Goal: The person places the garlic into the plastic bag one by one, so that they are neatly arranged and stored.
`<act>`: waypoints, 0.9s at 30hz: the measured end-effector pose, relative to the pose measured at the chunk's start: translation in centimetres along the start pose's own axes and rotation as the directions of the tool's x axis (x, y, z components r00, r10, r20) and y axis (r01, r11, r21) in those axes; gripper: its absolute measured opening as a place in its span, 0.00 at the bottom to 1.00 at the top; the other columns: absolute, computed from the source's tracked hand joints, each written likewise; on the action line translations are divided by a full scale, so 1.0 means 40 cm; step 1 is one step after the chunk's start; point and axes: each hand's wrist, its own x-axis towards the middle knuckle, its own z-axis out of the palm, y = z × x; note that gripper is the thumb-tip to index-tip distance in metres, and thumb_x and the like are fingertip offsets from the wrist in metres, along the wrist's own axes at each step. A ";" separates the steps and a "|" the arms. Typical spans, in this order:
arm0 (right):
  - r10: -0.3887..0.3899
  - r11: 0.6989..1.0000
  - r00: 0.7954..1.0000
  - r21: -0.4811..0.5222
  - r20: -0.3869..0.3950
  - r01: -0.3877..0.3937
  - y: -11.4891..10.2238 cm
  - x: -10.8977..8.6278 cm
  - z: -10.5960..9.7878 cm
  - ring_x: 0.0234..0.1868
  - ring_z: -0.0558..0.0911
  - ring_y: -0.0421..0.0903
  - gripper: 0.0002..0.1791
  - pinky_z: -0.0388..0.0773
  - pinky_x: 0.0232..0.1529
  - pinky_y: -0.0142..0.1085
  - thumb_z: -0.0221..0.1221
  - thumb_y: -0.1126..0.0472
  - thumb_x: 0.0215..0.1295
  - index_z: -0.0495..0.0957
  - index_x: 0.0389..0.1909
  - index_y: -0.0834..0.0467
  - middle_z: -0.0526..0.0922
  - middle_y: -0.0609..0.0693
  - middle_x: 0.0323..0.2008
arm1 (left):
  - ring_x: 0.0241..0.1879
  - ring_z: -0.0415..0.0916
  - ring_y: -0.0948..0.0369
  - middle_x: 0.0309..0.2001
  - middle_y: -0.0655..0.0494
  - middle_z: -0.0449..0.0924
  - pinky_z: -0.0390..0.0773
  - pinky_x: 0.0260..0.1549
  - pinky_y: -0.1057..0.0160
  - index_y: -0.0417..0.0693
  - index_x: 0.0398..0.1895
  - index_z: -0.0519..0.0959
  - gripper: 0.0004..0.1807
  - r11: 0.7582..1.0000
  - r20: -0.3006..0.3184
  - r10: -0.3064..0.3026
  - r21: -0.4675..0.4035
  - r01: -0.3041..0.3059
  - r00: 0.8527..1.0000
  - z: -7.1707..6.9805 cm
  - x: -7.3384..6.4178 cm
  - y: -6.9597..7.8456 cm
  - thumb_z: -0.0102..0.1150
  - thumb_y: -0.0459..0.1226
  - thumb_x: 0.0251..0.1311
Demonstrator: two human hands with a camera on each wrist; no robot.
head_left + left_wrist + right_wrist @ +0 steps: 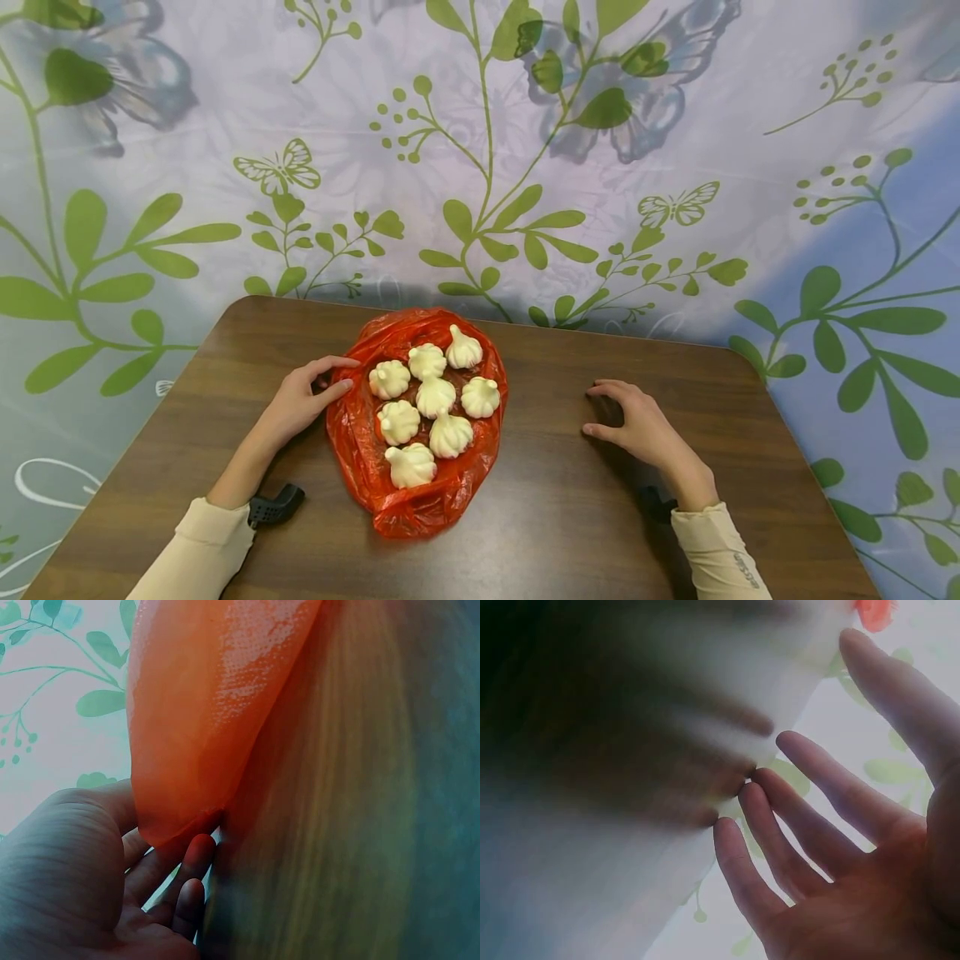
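Observation:
A red plastic bag (352,467) lies spread on the table, with several white garlic bulbs (437,397) sitting on it. At the bag's left rim is my left hand (300,398), thumb and index finger apart over its edge. In the left wrist view a fold of the bag (195,712) hangs in front of some fingers (199,856) of that hand, which are loosely bent. My right hand (637,423) is on the table to the right, apart from the bag. Its fingers (817,832) are spread and hold nothing in the right wrist view.
The brown wooden table (555,517) has rounded far corners. Behind it hangs a cloth (450,183) printed with green leaves and butterflies. Dark wrist devices (277,505) are worn at both cuffs.

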 end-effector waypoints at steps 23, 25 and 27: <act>0.081 0.996 0.990 -0.034 -0.117 -0.085 0.060 -0.079 -0.044 0.68 0.72 0.71 0.36 0.67 0.64 0.69 0.71 0.47 0.68 0.75 0.68 0.65 0.77 0.68 0.66 | 0.39 0.72 0.55 0.51 0.49 0.84 0.73 0.40 0.62 0.55 0.63 0.83 0.17 1.000 -0.010 0.007 -0.004 -0.007 1.000 -0.003 -0.001 -0.014 0.64 0.43 0.74; 0.084 0.995 0.987 -0.042 -0.134 -0.090 0.061 -0.085 -0.046 0.68 0.71 0.72 0.37 0.65 0.65 0.70 0.71 0.47 0.68 0.74 0.69 0.65 0.76 0.68 0.67 | 0.39 0.72 0.55 0.51 0.49 0.84 0.73 0.40 0.62 0.55 0.63 0.83 0.18 1.000 -0.010 0.015 -0.011 -0.015 1.000 0.000 0.001 -0.014 0.65 0.43 0.74; 0.085 0.994 0.985 -0.053 -0.150 -0.094 0.063 -0.093 -0.048 0.69 0.70 0.73 0.37 0.64 0.65 0.71 0.71 0.47 0.68 0.73 0.70 0.65 0.75 0.69 0.68 | 0.39 0.72 0.55 0.51 0.50 0.84 0.73 0.40 0.63 0.55 0.63 0.83 0.18 0.999 -0.011 0.027 -0.021 -0.027 1.000 0.002 0.004 -0.012 0.65 0.42 0.73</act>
